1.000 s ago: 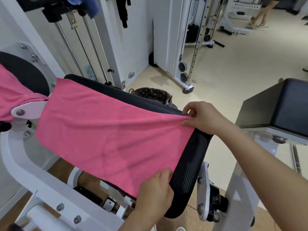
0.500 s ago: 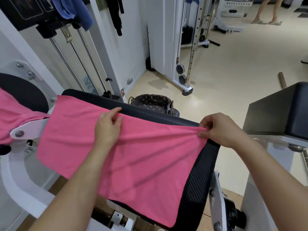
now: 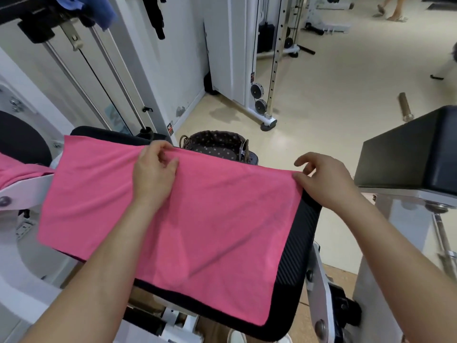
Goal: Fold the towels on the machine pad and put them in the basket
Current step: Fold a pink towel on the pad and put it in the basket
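Standing on the floor (image 3: 333, 95) just beyond the pad's far edge, the basket (image 3: 217, 144) shows only its dark dotted lining; its near side is hidden behind the pad (image 3: 299, 243) and the towel. The pink towel (image 3: 210, 231) lies spread over the black pad, covering most of it and hanging past the left edge, with a bare strip along the right and near edges. The left hand (image 3: 154, 172) pinches a bunched fold at the middle of the towel's far edge, fingers curled round it. The right hand (image 3: 324, 179) grips the towel's far right corner between thumb and curled fingers, index finger lifted. Both forearms reach across the pad from the near edge.

A second towel (image 3: 14, 169), also pink, is draped over the machine's frame off the left edge. Off the right edge stands a second pad (image 3: 408, 154), well apart. Behind the basket rise a white wall and a cable machine (image 3: 262, 70); a blue cloth (image 3: 99, 11) hangs at the upper left. Far across the pale floor, a person's legs (image 3: 393, 8) are in view.
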`<state>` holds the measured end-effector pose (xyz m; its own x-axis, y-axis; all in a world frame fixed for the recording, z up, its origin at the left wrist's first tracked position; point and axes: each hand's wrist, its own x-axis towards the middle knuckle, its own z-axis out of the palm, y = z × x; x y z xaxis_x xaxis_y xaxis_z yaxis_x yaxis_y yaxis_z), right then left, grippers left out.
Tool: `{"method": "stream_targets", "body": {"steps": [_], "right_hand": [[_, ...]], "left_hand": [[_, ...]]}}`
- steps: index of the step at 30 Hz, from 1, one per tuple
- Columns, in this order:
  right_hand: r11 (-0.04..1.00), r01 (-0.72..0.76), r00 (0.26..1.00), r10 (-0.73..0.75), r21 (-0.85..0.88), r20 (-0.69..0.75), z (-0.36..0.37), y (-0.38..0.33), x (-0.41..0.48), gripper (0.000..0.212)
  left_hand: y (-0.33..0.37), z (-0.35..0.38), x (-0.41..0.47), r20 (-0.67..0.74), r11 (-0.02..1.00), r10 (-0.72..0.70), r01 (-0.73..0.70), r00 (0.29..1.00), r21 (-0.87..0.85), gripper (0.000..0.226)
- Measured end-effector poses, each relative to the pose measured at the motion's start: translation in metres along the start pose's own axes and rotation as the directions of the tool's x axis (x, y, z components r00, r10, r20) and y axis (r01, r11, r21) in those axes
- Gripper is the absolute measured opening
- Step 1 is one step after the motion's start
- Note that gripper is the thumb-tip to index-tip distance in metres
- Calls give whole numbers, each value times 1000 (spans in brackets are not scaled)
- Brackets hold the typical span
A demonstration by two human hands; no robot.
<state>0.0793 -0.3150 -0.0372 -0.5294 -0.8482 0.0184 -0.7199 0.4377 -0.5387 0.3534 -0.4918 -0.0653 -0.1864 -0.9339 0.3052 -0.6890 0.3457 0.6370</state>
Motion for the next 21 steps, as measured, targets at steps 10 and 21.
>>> {"method": "stream_targets", "body": {"steps": [10,21], "right_hand": [[511,831,556,-781,-221,284,6,-8,-25,10],[307,908,418,-708,-286,569,-8,12,-23,59]], "left_hand": [[64,48,-229,471,982,172,-187,865,-15,30],[82,47,-240,382,997,-66,76,922,-11,8]]}}
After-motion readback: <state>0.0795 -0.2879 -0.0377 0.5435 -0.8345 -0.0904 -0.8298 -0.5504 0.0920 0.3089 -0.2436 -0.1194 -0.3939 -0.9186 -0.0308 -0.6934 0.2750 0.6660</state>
